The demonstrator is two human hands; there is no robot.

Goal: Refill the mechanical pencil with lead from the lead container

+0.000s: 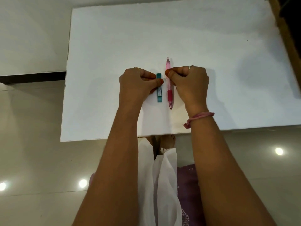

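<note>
The right hand (189, 84) is curled, its thumb and forefinger pinched on the barrel of the pink mechanical pencil (168, 84) at a point above the darker pink grip sleeve. The pencil lies flat on the white board (114, 46), metal tip toward the person, cap end pointing away. The left hand (136, 86) is likewise curled, its thumb and forefinger closed against the left edge of the teal lead container (159, 88), roughly at mid-length. The container lies flat, parallel to the pencil and just beside it on its left, a narrow strip of white surface between the two. A pale label with print runs along the container's face; the print is too small to read. A pink thread band (200, 117) circles the right wrist. A ring (190, 67) shows on the right hand.
</note>
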